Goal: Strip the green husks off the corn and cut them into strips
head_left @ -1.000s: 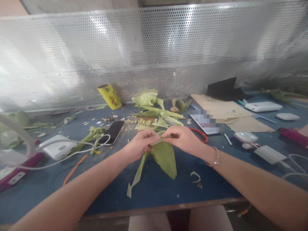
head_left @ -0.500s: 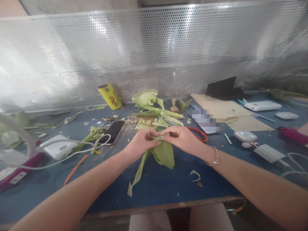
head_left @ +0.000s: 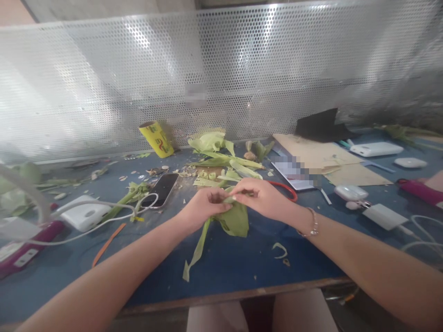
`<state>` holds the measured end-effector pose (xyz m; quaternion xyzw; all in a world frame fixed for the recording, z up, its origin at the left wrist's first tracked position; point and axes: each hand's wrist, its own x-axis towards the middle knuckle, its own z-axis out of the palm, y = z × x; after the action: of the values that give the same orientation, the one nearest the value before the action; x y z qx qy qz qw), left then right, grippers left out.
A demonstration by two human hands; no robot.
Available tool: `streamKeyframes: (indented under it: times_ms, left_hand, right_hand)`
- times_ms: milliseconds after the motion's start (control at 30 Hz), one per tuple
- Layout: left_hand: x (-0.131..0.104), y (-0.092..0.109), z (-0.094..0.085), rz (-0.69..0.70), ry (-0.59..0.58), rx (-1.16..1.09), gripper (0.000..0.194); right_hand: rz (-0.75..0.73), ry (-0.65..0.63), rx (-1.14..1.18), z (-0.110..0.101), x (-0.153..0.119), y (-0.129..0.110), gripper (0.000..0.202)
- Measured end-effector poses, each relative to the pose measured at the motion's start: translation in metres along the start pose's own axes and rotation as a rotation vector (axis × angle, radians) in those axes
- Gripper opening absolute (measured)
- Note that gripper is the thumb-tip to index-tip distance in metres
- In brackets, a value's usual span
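Left hand [head_left: 205, 206] and right hand [head_left: 259, 196] both pinch the green leaf [head_left: 238, 223], right of and nearer than the phone [head_left: 165, 190]; its lower end, longer and pointed a second ago, now shows shorter, blunter.

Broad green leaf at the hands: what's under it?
Blue tabletop shows around the lower edge of the broad green leaf; anything directly beneath is covered.
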<state>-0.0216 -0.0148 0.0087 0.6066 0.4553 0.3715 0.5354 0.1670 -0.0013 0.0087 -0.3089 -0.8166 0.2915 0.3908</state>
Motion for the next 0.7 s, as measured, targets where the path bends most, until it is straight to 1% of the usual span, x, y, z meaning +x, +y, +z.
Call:
streamKeyframes:
  times_ms: [67,100,167,267,333,400,500,633,700]
  left_hand:
    - [0.000,-0.001,0.002,0.114,0.101,0.063,0.023]
    - [-0.001,-0.001,0.004,0.148,0.136,0.084,0.022]
    - [-0.003,0.000,0.006,0.165,0.155,0.104,0.022]
    - [-0.006,0.002,0.007,0.169,0.096,0.122,0.023]
    - [-0.006,0.004,0.006,0.168,0.065,0.134,0.023]
    - [-0.006,0.005,0.004,0.143,0.057,0.139,0.022]
    - [-0.004,0.007,0.001,0.083,0.025,0.139,0.023]
    - [-0.005,0.012,-0.001,0.040,-0.128,0.200,0.025]
    - [-0.006,0.013,-0.001,0.058,-0.147,0.253,0.020]
  right_hand:
    - [0.018,0.018,-0.017,-0.001,0.000,-0.002,0.016]
    - [0.025,0.019,-0.024,-0.002,0.000,-0.003,0.017]
    - [0.014,0.021,-0.036,-0.003,-0.001,-0.006,0.017]
    - [-0.039,0.043,-0.060,-0.003,-0.002,-0.009,0.018]
    - [-0.045,0.037,-0.066,-0.004,-0.002,-0.010,0.018]
    - [-0.045,0.023,-0.070,-0.005,-0.002,-0.008,0.021]
    - [-0.095,0.006,-0.063,-0.006,-0.002,-0.005,0.027]
    - [-0.144,-0.077,-0.005,-0.009,-0.003,-0.005,0.031]
    - [-0.118,-0.112,0.020,-0.011,-0.003,-0.008,0.030]
